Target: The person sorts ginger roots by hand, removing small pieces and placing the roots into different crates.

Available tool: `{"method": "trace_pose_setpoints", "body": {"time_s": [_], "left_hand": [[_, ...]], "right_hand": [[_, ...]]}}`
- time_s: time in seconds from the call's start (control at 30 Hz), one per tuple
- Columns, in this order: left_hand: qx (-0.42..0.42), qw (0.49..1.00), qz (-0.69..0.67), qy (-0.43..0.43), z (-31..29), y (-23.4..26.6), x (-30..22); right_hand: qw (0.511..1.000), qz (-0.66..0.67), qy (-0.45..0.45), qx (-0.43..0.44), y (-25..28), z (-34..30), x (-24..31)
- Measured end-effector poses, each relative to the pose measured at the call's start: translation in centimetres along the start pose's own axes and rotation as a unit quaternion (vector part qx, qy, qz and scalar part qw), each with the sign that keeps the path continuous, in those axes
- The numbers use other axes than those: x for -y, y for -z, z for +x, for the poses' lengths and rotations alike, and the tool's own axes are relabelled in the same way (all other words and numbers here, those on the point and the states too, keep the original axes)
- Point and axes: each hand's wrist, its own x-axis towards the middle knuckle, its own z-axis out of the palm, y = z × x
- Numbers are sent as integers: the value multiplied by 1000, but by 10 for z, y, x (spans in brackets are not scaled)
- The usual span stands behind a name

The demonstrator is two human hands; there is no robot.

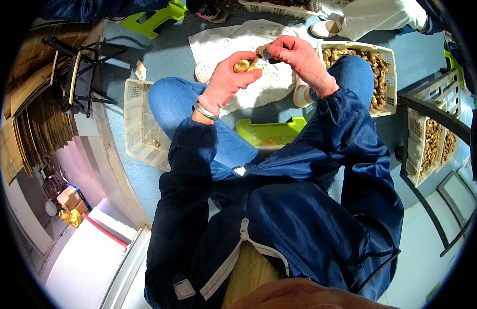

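Note:
My left hand [231, 80], in a pink glove, is closed around a knobby yellow-brown lump [242, 66] like a piece of root; its exact kind is unclear. My right hand [304, 61], gloved alike, pinches a small grey thing with a flat, blade-like end [267, 54] against the far end of the lump. Both hands meet above a white cloth [213, 41] spread on the floor. By my right knee stands a white plastic basket [394, 85] full of similar brown lumps [381, 72]. Another white basket [138, 139], with a few small bits inside, is beside my left knee.
A green stool [272, 131] sits between my legs. Black folding-frame furniture [76, 77] and stacked cardboard [40, 121] are at the left. At the right, a dark metal frame [436, 121] stands by more filled baskets [416, 149]. Another person's white-trousered leg [380, 18] reaches in at the top.

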Motion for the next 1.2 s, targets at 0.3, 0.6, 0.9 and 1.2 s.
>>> {"method": "trace_pose_setpoints", "body": {"time_s": [0.3,0.6,0.9,1.2], "left_hand": [[-33,999,16,-15,3,-2,3],[-57,995,71,-50,4,0,10],[-96,983,142,-62,3,-8,8],[-119,960,222,-120,5,-8,13]], "right_hand": [[996,-87,31,4,-8,-7,4],[996,-38,82,2,-12,-5,11],[991,-126,35,-14,-13,-8,11],[979,-198,37,-17,-19,-7,14]]}}
